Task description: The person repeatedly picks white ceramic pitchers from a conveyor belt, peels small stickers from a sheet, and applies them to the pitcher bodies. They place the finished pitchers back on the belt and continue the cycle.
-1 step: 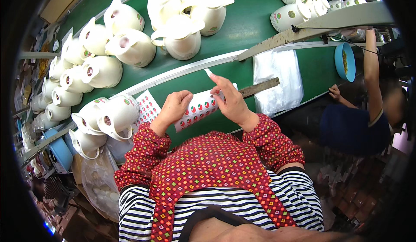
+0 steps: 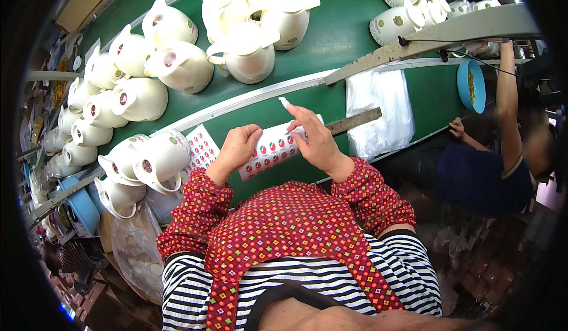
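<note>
A white sheet of round red-and-green stickers (image 2: 273, 149) is held up in front of me, just above the green work surface. My left hand (image 2: 239, 147) is closed, its thumb and fingers pinching the sheet's left edge. On the right part of the same sheet, my right hand (image 2: 316, 141) has its thumb and a curled finger closed at the paper. Its index finger points up and away, with a white wrap or scrap (image 2: 284, 102) at the tip. A second sticker sheet (image 2: 202, 147) lies left of my left hand, beside cream jugs (image 2: 161, 158).
More cream jugs (image 2: 180, 66) stand on the green belt (image 2: 343, 26) beyond a metal rail (image 2: 266, 97). A metal ruler (image 2: 358, 121) lies over clear plastic bags (image 2: 381, 106). At right, a blue bowl (image 2: 471, 86) sits near a co-worker (image 2: 485, 177). A metal beam (image 2: 438, 35) crosses above.
</note>
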`<state>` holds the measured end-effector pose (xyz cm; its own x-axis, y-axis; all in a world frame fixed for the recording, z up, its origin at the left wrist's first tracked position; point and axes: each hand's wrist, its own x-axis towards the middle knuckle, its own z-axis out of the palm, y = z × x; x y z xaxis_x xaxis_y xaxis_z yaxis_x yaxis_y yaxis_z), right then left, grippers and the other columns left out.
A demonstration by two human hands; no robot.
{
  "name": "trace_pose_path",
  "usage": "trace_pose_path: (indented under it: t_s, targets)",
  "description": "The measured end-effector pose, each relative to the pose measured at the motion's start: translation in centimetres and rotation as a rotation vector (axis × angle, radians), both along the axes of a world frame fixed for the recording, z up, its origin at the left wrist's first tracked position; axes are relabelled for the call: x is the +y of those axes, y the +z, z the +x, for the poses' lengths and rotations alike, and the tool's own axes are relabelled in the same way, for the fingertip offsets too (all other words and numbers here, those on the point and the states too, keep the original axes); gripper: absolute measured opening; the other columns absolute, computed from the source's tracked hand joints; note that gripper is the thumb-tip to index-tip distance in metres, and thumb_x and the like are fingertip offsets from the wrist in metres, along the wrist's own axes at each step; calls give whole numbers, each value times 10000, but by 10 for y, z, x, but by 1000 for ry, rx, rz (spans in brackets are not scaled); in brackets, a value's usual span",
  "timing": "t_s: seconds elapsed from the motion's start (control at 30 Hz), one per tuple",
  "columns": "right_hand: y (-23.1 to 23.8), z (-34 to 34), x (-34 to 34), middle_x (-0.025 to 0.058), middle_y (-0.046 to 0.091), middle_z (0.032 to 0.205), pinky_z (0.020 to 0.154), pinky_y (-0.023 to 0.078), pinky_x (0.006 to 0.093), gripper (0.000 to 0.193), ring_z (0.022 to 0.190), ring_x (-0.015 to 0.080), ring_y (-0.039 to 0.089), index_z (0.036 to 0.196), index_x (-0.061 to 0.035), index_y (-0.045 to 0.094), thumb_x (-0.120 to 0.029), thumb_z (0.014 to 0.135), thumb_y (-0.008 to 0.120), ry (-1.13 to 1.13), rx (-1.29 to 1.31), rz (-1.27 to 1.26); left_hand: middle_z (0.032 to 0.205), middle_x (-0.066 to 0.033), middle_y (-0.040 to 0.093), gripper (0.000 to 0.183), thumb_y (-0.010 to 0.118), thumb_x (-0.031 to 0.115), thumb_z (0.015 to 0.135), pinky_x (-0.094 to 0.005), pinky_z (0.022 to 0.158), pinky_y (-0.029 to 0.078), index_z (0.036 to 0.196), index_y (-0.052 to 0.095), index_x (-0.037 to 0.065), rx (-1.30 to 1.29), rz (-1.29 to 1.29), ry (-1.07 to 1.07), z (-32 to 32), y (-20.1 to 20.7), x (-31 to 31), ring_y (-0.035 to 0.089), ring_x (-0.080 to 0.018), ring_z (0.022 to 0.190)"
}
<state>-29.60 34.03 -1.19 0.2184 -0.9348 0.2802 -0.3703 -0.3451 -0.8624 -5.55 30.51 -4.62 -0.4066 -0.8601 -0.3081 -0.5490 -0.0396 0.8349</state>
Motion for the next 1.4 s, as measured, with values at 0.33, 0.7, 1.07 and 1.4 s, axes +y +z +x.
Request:
trace_pose_path:
  t_s: [0.33,0.7,1.07,1.4]
  targets:
    - [26,-41,15,190,568,1428,831,624,312,693,979,222,750,1511,-8,467,180,874,667,-132,36,72,1202,-196,640,335,710,73,903,-465,976,520,1231,654,33,-23,-773,-82,-32,48,-87,630,-396,1110]
    - [55,-69,66,180,501,1461,791,632,300,787,1076,242,670,1544,2,405,192,839,702,-241,60,21,1119,-264,735,355,718,236,918,-465,990,536,1169,710,-16,-647,-463,-251,-109,44,-335,701,-399,1109]
    - [107,-81,85,205,438,1495,771,616,298,880,934,194,687,1587,-37,361,212,821,716,-213,-147,16,763,-3,618,220,713,228,1013,-257,611,481,973,651,21,456,11,1,-145,176,-258,577,-97,638]
    - [192,-42,77,265,402,1533,851,647,352,877,1040,247,685,1583,-13,320,212,830,706,91,-231,-159,717,51,507,321,400,212,1148,-220,473,390,1270,547,-45,1658,636,67,23,154,-66,431,-57,470]
